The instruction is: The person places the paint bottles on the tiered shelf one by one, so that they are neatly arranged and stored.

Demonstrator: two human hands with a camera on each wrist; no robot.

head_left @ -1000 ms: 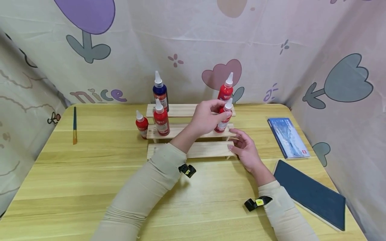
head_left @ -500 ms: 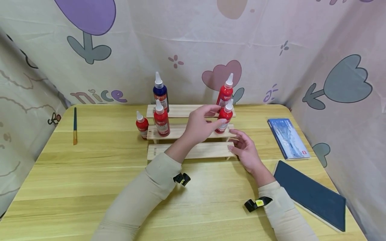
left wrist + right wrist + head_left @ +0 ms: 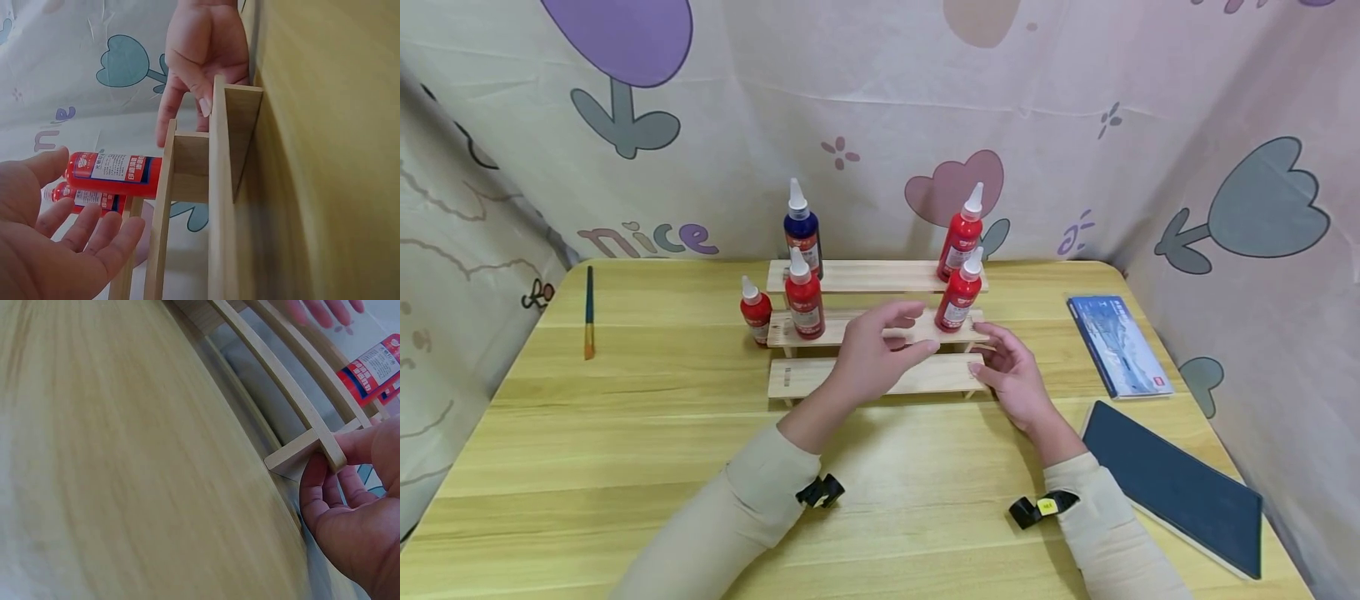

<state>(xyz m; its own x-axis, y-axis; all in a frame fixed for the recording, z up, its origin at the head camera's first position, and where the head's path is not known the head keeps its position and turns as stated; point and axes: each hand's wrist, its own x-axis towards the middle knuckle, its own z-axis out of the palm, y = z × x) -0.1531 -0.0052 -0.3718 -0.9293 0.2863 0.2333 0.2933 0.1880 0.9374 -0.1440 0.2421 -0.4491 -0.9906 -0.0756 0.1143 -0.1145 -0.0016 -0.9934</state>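
Observation:
A three-tier wooden display stand (image 3: 880, 377) stands on the table. On its middle tier, at the right end, a red bottle with a white pointed cap (image 3: 958, 298) stands upright; another red bottle (image 3: 804, 304) is at the left end. The top tier bears a blue bottle (image 3: 802, 237) on the left and a red bottle (image 3: 961, 237) on the right. My left hand (image 3: 880, 350) hovers in front of the middle tier, fingers spread, holding nothing, apart from the bottle. My right hand (image 3: 356, 500) grips the right end of the stand's lowest tier.
A smaller red bottle (image 3: 756, 312) stands on the table just left of the stand. Far left lies a paintbrush (image 3: 589, 312). To the right are a blue-and-white pad with a mountain picture (image 3: 1118, 346) and a dark blue notebook (image 3: 1172, 487). Patterned cloth (image 3: 880, 125) hangs behind.
My left hand has let go of the red bottle at the middle tier's right end and drawn back toward the left and front. My right hand has stayed at the stand.

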